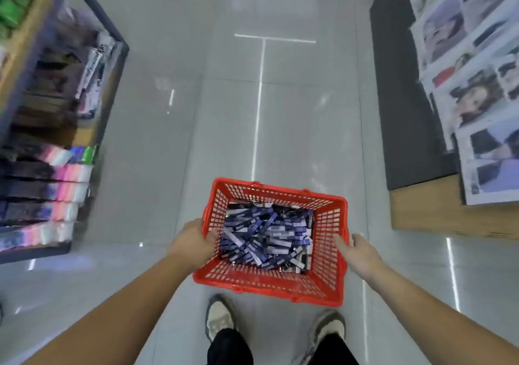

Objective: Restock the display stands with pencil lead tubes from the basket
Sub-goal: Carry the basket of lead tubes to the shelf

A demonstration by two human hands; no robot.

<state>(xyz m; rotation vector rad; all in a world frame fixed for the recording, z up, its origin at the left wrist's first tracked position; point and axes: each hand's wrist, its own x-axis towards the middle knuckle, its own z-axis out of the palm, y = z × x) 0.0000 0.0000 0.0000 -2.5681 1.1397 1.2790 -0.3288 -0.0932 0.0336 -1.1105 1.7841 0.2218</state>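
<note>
A red plastic basket (327, 255) is held in front of me above the shiny grey floor. Its bottom is covered with several dark blue and white pencil lead tubes (264, 238) lying in a jumble. My left hand (193, 239) grips the basket's left rim, fingers curled over the edge into the inside. My right hand (356, 252) holds the right rim, thumb inside against the wall and fingers outside. No display stand for the tubes can be made out.
On the left stands a dark-framed wooden shelf unit (112, 64) with packaged stationery and pink packets (64, 193). At the right a wooden counter (449, 213) carries a dark mat and printed pictures (483, 98). A tiled aisle (252, 98) runs ahead between them. My shoes (220, 319) are below the basket.
</note>
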